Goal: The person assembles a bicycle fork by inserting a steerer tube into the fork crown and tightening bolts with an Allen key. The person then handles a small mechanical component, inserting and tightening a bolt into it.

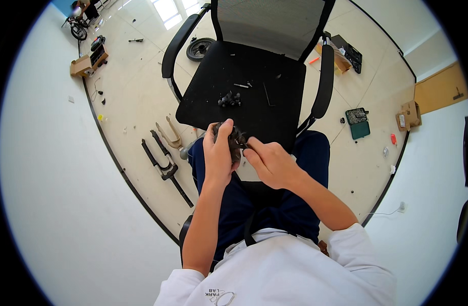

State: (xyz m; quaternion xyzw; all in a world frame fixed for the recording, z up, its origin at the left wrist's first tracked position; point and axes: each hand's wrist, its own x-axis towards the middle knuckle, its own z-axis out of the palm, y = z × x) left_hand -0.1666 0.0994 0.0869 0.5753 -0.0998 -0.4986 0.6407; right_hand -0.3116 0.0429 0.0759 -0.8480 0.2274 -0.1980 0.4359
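Note:
Above my lap, at the front edge of a black office chair seat [198, 104], my left hand [219, 153] is wrapped round a dark, greasy-looking mechanical part [235, 136]. My right hand [274, 164] is closed in a pinch against the right side of this part. Whatever lies between its fingertips is too small and hidden to name. On the seat just beyond lies a cluster of small black pieces [230, 99]. Farther back are a thin silver rod [241, 85] and an L-shaped hex key [267, 95].
Armrests [323, 81] flank the seat. Bicycle forks, one black [167, 166] and one tan [170, 133], lie on the floor at left. A small wheel [199, 49] is behind the chair. At right are a green case [358, 123] and a cardboard box [409, 116]. Another person [83, 6] is far left.

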